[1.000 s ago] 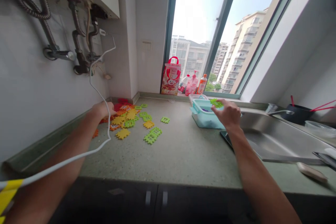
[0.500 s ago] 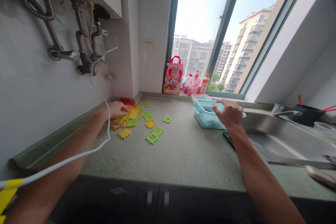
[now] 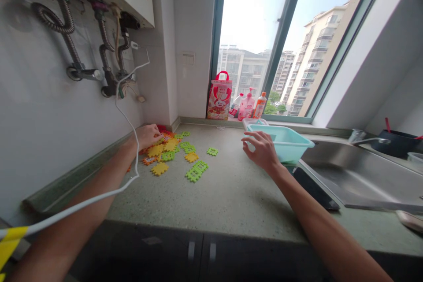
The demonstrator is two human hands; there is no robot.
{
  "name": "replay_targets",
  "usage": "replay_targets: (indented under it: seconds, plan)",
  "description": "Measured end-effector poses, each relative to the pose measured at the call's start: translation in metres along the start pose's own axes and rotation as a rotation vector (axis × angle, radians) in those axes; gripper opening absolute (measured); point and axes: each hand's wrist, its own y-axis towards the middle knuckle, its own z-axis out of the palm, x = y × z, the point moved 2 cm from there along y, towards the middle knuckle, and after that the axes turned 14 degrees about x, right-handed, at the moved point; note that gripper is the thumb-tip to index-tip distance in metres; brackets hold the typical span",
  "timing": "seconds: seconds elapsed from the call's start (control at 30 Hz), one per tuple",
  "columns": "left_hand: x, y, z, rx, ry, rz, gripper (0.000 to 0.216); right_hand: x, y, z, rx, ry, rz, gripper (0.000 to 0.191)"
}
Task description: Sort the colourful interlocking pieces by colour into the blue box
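Several flat toothed plastic tiles [image 3: 172,152] in yellow, green, orange and red lie scattered on the speckled green counter [image 3: 224,189] near the left wall. My left hand [image 3: 147,135] rests on the far part of that pile, fingers curled down onto the tiles. My right hand [image 3: 261,150] hovers over the counter with fingers spread and nothing in it, just left of a light blue plastic bin [image 3: 284,143]. A pair of joined green tiles [image 3: 196,170] lies nearest to me.
A steel sink [image 3: 360,176] takes up the right side, a dark flat slab [image 3: 313,187] at its near edge. A red printed bag [image 3: 219,100] and bottles [image 3: 249,105] stand on the window sill. A white cable [image 3: 125,119] hangs from the wall pipes [image 3: 109,70] across my left arm.
My right hand dropped a green tile into the blue bin, then pulled back left, away from the bin, with nothing in it. My left hand stayed on the tile pile.
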Motion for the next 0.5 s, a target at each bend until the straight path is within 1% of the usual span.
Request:
replay_targets:
  seconds: [0.03, 0.1, 0.17, 0.2, 0.23, 0.33, 0.37, 0.4, 0.43, 0.5]
  plan:
    - [-0.010, -0.002, -0.003, -0.057, 0.010, 0.021, 0.050, 0.002, 0.000, 0.001, 0.010, 0.017, -0.009, 0.015]
    - [-0.033, -0.005, -0.006, -0.116, -0.031, 0.089, 0.051, 0.005, 0.000, 0.006, 0.044, 0.056, -0.022, 0.015]
    - [-0.059, -0.006, -0.003, -0.112, -0.164, 0.189, 0.052, 0.008, -0.001, 0.014, 0.101, 0.105, -0.038, 0.016]
    - [-0.073, -0.007, 0.001, -0.082, -0.253, 0.234, 0.054, 0.010, -0.001, 0.018, 0.134, 0.134, -0.050, 0.017]
    - [-0.087, -0.008, 0.006, -0.025, -0.339, 0.268, 0.056, 0.012, -0.002, 0.023, 0.170, 0.166, -0.064, 0.018]
    - [-0.127, -0.014, 0.026, 0.258, -0.513, 0.382, 0.059, 0.024, -0.004, 0.038, 0.279, 0.267, -0.132, 0.022]
    - [-0.138, -0.016, 0.032, 0.336, -0.542, 0.422, 0.057, 0.029, -0.004, 0.041, 0.314, 0.297, -0.160, 0.025]
    - [-0.147, -0.019, 0.036, 0.389, -0.559, 0.454, 0.054, 0.034, -0.004, 0.044, 0.344, 0.324, -0.187, 0.026]
    - [-0.154, -0.021, 0.039, 0.414, -0.565, 0.475, 0.049, 0.039, -0.004, 0.047, 0.370, 0.346, -0.211, 0.028]
    - [-0.161, -0.023, 0.042, 0.407, -0.553, 0.484, 0.043, 0.049, -0.004, 0.050, 0.408, 0.382, -0.250, 0.030]
